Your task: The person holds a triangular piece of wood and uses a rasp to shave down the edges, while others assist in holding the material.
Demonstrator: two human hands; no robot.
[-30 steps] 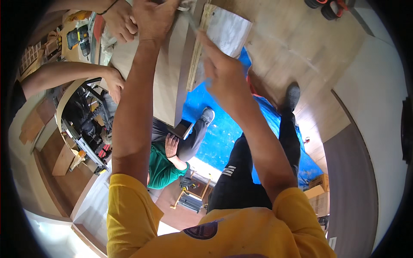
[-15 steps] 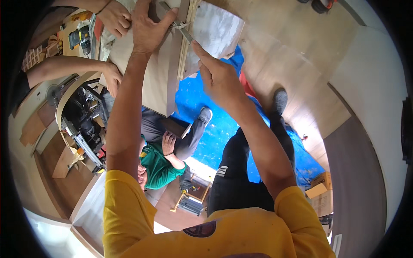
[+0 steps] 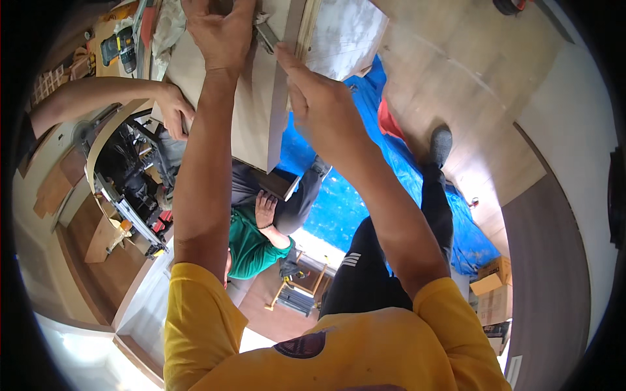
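Observation:
At the top, my right hand (image 3: 319, 98) is closed on a narrow flat metal tool (image 3: 266, 36), index finger stretched along it. The tool lies at the edge of a pale wooden panel (image 3: 251, 107); its exact kind is not clear. My left hand (image 3: 222, 39) is on the panel's upper face, with thumb and fingers apart and the fingertips cut off by the picture's upper edge. Left of my forearm, another person's hand (image 3: 173, 107) rests on the panel's side. Beside the panel stands a layered board edge (image 3: 306, 29) with a whitish smeared face (image 3: 345, 36).
A person in a green shirt (image 3: 257, 244) sits low beneath the panel. Blue sheeting (image 3: 339, 202) covers the floor by my legs. A cordless drill (image 3: 119, 49) and a black machine (image 3: 134, 159) are at left. Cardboard boxes (image 3: 493, 277) stand at lower right.
My left hand has moved up, its thumb away from the tool. My right hand has shifted slightly up and left with the tool. One of the other person's hands has left the panel's top.

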